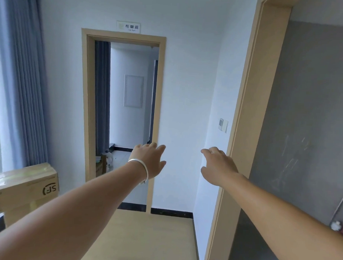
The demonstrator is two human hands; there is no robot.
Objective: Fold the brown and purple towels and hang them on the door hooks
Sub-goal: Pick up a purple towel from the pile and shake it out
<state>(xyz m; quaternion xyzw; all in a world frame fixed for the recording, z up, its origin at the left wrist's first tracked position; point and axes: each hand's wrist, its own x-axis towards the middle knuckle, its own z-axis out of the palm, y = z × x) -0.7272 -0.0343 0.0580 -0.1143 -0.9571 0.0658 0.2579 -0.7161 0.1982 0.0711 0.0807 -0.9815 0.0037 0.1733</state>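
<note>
Pale wood fills the near ground: a table (143, 237) runs forward between the two outstretched arms, its far edge stopping just short of the white wall (187, 111) and its dark skirting. Take that table as the marker. Above it, both hands are up in open air, holding nothing. Left hand (149, 161), silver bangle (141, 167) at the wrist, fingers spread loosely and apart, hanging in front of the right post of the far doorway (121, 108). Right hand (219, 168), fingers relaxed and a little drooped, touching nothing, just left of the tall wooden door frame (243, 120) that rises beside the table's right edge. Clear wall shows in the gap between the two hands.

Left of the table, a cardboard box (22, 190) with a printed logo sits near the blue-grey curtain (22, 76). Right of the table, past that wooden frame, a grey wall (303, 115) with pale scuffs. A light switch (223, 125) sits on the white wall just left of the frame.

Beyond the table's far edge the doorway stands open, a small sign (128, 26) above it, tiled floor and a second room visible through it.

No brown or purple towel in view, and no door hooks either.
</note>
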